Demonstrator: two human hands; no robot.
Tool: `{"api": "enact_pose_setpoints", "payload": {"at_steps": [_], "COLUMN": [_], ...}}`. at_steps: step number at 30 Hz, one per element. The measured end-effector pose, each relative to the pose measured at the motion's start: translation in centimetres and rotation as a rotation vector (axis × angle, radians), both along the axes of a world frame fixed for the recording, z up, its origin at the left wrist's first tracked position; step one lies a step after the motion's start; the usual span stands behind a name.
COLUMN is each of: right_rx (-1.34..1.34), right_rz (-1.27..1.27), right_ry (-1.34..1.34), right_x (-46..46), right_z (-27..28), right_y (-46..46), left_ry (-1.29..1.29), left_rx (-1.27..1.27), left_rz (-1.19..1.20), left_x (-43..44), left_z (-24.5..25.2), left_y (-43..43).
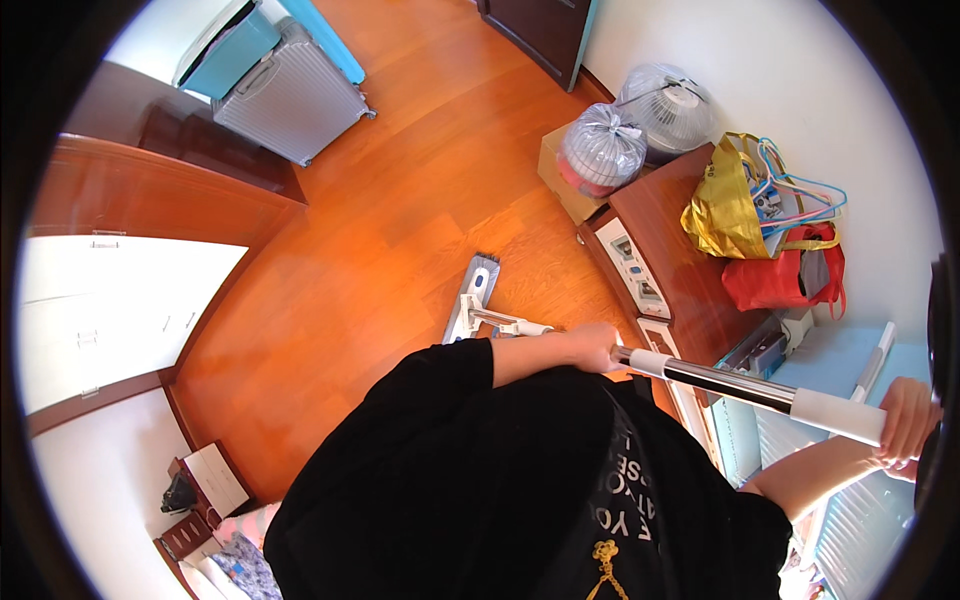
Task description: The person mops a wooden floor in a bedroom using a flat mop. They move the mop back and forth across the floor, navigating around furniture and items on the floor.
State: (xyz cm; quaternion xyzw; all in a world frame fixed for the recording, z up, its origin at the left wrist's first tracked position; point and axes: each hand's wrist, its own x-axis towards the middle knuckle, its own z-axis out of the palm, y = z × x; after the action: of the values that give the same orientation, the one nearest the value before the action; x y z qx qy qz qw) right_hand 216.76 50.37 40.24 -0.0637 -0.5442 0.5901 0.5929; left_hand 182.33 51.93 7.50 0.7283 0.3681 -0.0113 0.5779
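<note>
A long mop handle (731,382) of shiny metal with white plastic sleeves slants across the front of my body. My left hand (596,347) is wrapped around its middle part. At the right rim of the picture, my right hand (902,427) grips the white upper end. Down on the orange-brown wooden floor (360,277) rests the flat mop head (478,285), white and grey, with a dark bristle-like edge at its far end. My left sleeve and forearm hide the mop head's near end and part of the lower pole.
To the right stands a wooden cabinet (667,202) bearing a gold bag (716,210) with hangers and a red bag (772,274). Plastic-wrapped fans (604,146) sit beyond it. A grey suitcase (292,94) stands far left, beside a wardrobe (135,300); a nightstand (216,480) is lower left.
</note>
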Motion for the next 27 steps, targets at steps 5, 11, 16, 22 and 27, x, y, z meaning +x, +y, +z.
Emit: {"api": "enact_pose_setpoints", "payload": {"at_steps": [5, 11, 16, 22, 27], "right_rx": [0.073, 0.02, 0.03, -0.041, -0.041], "right_rz": [0.264, 0.098, 0.064, 0.038, -0.019], "right_ry": [-0.102, -0.025, -0.138, -0.185, -0.161], "right_x": [-8.5, -22.0, -29.7, -30.6, -29.3], "right_z": [-3.9, -10.5, -14.3, -15.0, -15.0], "right_y": [3.5, 5.2, 3.0, 1.3, -0.7], "left_ry": [0.062, 0.097, 0.09, 0.018, 0.009], "left_rx": [0.038, 0.226, 0.397, 0.419, 0.475], "left_rz": [0.114, 0.307, 0.425, 0.521, 0.566], "left_x": [-3.9, -11.9, -20.3, -20.8, -18.8], "left_z": [2.3, 1.5, -3.2, -5.5, -6.3], "left_y": [1.1, 4.1, 4.2, 2.6, 1.2]}}
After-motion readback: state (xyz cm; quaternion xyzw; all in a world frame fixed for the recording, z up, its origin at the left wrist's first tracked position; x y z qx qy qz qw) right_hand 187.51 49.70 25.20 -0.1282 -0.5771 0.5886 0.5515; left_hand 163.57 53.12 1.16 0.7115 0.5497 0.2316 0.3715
